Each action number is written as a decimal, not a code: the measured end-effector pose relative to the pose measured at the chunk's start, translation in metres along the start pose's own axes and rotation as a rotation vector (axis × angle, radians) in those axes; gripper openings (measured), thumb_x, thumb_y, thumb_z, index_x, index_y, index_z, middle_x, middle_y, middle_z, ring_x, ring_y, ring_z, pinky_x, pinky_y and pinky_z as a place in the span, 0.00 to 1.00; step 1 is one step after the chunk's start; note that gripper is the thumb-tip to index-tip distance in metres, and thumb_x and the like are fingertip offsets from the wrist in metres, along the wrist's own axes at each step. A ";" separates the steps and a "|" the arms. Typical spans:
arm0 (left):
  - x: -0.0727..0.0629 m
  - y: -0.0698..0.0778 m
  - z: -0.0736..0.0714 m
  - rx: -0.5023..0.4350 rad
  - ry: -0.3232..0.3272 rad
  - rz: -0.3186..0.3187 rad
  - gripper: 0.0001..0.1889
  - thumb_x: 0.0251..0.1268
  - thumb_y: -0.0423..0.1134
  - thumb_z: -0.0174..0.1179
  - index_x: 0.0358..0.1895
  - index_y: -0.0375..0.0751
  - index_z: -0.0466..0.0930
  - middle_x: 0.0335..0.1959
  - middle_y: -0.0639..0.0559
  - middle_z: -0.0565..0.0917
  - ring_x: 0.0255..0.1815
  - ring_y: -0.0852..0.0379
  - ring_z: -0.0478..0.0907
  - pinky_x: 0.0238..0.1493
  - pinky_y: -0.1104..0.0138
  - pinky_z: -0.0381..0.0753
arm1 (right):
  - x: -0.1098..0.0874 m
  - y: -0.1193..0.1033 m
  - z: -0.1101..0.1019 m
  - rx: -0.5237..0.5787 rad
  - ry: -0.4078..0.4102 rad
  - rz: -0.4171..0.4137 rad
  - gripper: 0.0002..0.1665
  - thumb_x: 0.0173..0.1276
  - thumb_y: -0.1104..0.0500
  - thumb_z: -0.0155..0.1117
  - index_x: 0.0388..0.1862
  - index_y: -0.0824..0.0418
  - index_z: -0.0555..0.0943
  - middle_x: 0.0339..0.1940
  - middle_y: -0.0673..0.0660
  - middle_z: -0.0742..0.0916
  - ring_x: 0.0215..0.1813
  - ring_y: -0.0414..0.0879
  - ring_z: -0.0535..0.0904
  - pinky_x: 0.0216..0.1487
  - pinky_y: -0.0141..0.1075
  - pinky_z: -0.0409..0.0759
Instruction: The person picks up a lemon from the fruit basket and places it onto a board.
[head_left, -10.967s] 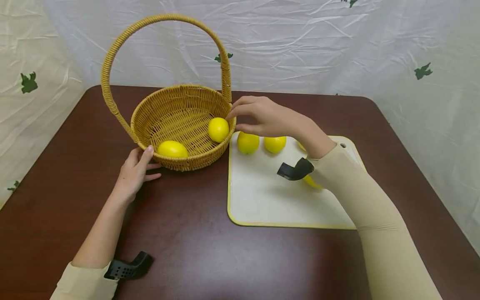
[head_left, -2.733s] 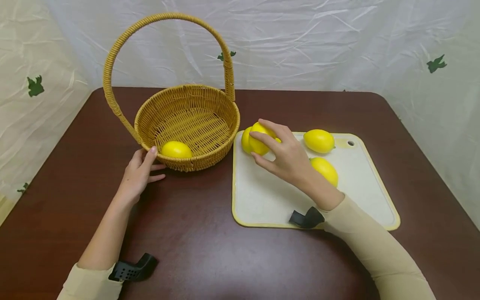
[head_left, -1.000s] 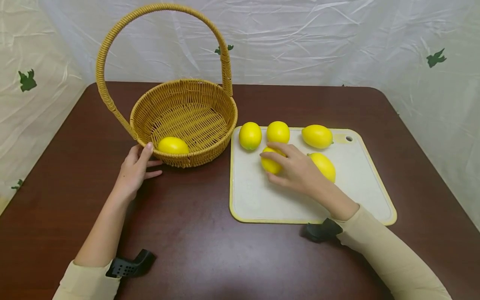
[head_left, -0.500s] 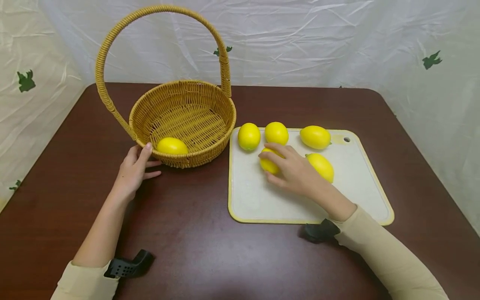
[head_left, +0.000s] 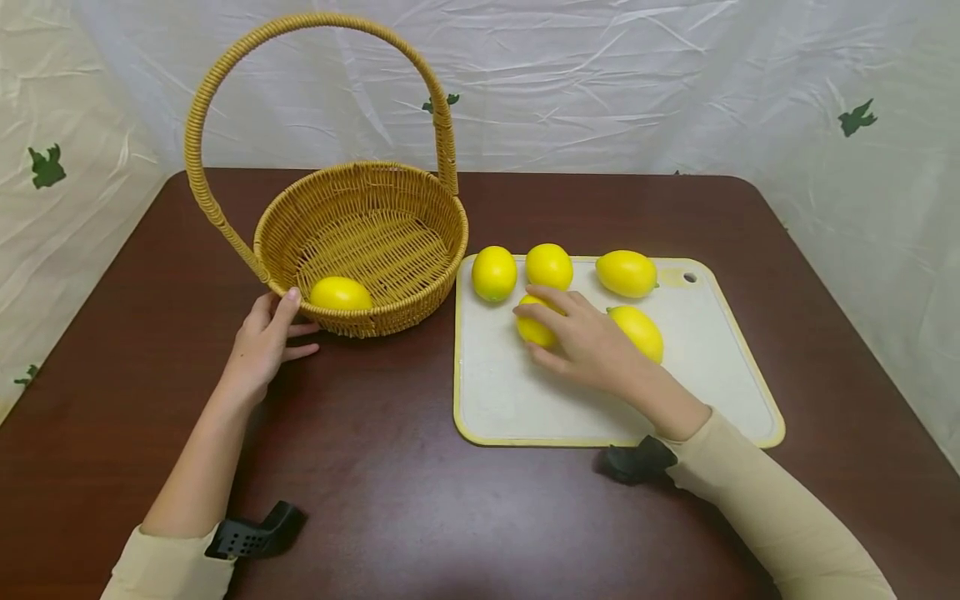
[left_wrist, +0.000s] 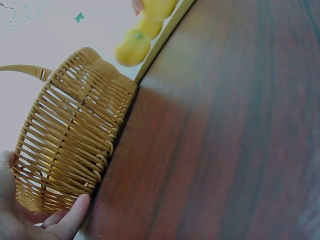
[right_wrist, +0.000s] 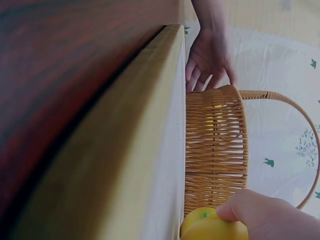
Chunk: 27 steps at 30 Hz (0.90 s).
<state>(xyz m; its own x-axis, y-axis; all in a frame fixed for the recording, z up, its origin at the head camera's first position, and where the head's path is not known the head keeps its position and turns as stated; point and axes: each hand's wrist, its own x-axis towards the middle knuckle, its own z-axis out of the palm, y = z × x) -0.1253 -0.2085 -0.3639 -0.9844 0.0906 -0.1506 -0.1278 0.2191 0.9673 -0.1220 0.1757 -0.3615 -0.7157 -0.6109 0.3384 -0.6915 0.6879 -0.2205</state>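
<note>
A round wicker basket (head_left: 367, 320) with a tall hooped handle stands at the left on the table. One yellow lemon (head_left: 341, 293) lies inside it, near the front rim. My left hand (head_left: 258, 346) holds the basket's near-left side, thumb on the rim and fingers against the outer wall. On the white cutting board (head_left: 525, 408), my right hand (head_left: 592, 346) grips another lemon (head_left: 534, 323) between thumb and fingers, partly covering it. Around that hand on the board are a lemon at back left (head_left: 494, 274), one beside it (head_left: 549, 266), one farther right (head_left: 627, 273) and one by the knuckles (head_left: 637, 333).
The yellow-edged board lies right of the basket, close to its wall, on a dark brown table (head_left: 405, 500). White cloth (head_left: 570, 92) with green leaf-like shapes hangs behind and at both sides. Black wrist mounts (head_left: 258, 531) sit on both forearms.
Eleven seconds ago a second lemon lay in the basket's right side, beside my right hand. Later that hand lowered a lemon onto the board's front-middle. Over the last second, both hands stay nearly still.
</note>
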 end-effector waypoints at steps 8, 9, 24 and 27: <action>0.001 -0.002 0.000 -0.002 0.002 -0.007 0.40 0.69 0.59 0.38 0.70 0.31 0.39 0.66 0.33 0.54 0.57 0.36 0.66 0.39 0.68 0.81 | 0.000 0.002 0.002 0.004 0.064 -0.050 0.21 0.55 0.59 0.66 0.49 0.58 0.76 0.54 0.62 0.75 0.48 0.57 0.70 0.43 0.45 0.74; 0.001 -0.002 0.000 -0.002 0.002 -0.007 0.40 0.69 0.59 0.38 0.70 0.31 0.39 0.66 0.33 0.53 0.57 0.36 0.66 0.39 0.68 0.81 | 0.000 0.002 0.002 0.003 0.067 -0.056 0.21 0.55 0.59 0.65 0.49 0.58 0.76 0.54 0.63 0.75 0.48 0.57 0.70 0.43 0.45 0.74; 0.000 -0.001 0.000 0.004 -0.001 -0.008 0.42 0.68 0.60 0.38 0.70 0.31 0.38 0.66 0.34 0.52 0.58 0.36 0.66 0.39 0.69 0.81 | -0.001 0.004 0.004 -0.028 0.026 -0.076 0.16 0.53 0.63 0.63 0.43 0.59 0.78 0.55 0.65 0.75 0.53 0.60 0.70 0.50 0.49 0.72; 0.001 -0.002 0.000 0.007 0.001 -0.005 0.41 0.68 0.60 0.38 0.70 0.31 0.38 0.66 0.34 0.53 0.57 0.36 0.66 0.39 0.69 0.81 | -0.001 0.004 0.004 -0.013 0.024 -0.070 0.17 0.53 0.63 0.63 0.44 0.59 0.78 0.55 0.65 0.75 0.53 0.60 0.70 0.50 0.50 0.72</action>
<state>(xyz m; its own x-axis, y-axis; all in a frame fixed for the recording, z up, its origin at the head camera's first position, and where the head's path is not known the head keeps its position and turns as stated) -0.1258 -0.2084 -0.3658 -0.9840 0.0885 -0.1549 -0.1316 0.2263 0.9651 -0.1241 0.1772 -0.3663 -0.6627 -0.6486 0.3744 -0.7385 0.6489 -0.1831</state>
